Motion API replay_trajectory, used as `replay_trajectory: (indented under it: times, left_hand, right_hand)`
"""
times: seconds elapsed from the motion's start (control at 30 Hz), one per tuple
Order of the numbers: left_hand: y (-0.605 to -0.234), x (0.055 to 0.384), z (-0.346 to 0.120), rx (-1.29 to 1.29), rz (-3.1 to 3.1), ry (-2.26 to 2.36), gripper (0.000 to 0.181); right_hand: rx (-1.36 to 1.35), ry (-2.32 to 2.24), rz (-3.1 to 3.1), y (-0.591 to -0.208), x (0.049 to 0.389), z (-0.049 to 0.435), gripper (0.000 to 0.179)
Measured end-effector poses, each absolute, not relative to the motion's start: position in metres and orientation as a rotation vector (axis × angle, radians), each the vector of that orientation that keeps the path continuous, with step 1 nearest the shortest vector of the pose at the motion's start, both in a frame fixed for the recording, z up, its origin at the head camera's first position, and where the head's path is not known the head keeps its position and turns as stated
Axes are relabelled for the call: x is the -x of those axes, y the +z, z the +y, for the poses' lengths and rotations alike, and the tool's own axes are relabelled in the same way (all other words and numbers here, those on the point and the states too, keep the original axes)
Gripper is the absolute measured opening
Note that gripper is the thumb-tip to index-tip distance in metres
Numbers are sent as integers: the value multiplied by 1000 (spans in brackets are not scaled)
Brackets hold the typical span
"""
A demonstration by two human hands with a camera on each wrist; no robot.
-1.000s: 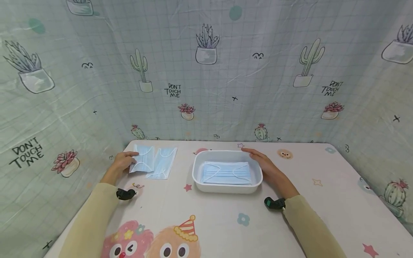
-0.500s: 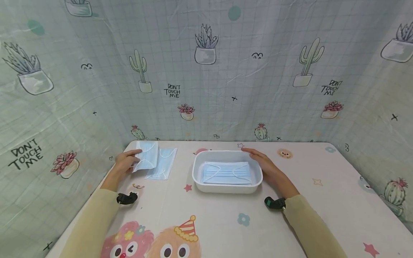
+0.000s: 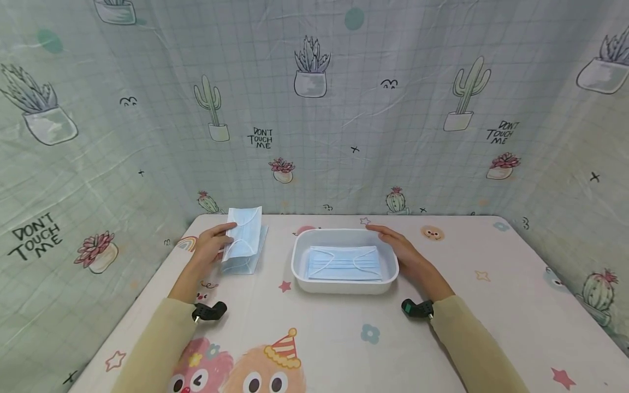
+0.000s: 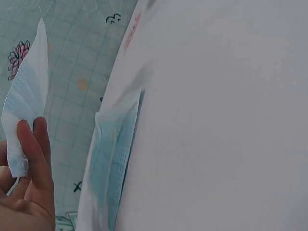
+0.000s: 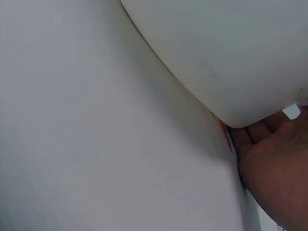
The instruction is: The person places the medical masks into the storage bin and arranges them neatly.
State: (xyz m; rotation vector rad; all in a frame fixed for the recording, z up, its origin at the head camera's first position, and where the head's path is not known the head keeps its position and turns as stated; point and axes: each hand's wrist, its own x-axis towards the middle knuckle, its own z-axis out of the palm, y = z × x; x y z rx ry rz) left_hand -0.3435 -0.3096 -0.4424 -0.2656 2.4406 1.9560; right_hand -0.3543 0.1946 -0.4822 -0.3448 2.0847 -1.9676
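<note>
My left hand [image 3: 211,248] pinches a pale blue face mask [image 3: 245,232] by its left side, holding it above the table. In the left wrist view the lifted mask [image 4: 29,91] bends upright between finger and thumb. Partly covered by it in the head view, a second face mask [image 3: 250,263] lies on the table. My right hand [image 3: 410,259] rests along the right side of a white plastic tub [image 3: 344,287], its fingers reaching to the back corner. Inside the tub lies another face mask [image 3: 344,263], flat, with white ear loops showing. The right wrist view shows the palm [image 5: 279,163] beside the tub wall.
A white tablecloth [image 3: 324,338] with cartoon prints covers the table. Behind it and at both sides hangs a grey-green curtain [image 3: 344,136] with cactus drawings. A black wrist camera [image 3: 209,311] sits on the left wrist, and another wrist camera [image 3: 417,309] on the right.
My left hand has raised its mask off the table and carried it right, over the second mask. The right hand and the tub have stayed in place.
</note>
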Motion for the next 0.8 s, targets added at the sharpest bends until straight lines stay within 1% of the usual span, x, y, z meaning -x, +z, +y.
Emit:
replay_trajectory:
  times: [0.23,0.47,0.8]
  left_hand:
    - [-434,339,-279,204,2417,1996,51]
    - [-427,334,-252,67,2413,2006,49]
    - [-418,333,-222,-44,2477,1863,48]
  right_hand:
    - [337,-1973,2084,-484,355,196,46]
    - [334,-1966,2105,-484,357,197,46]
    - [316,-1947,2117,-484,356,194,46]
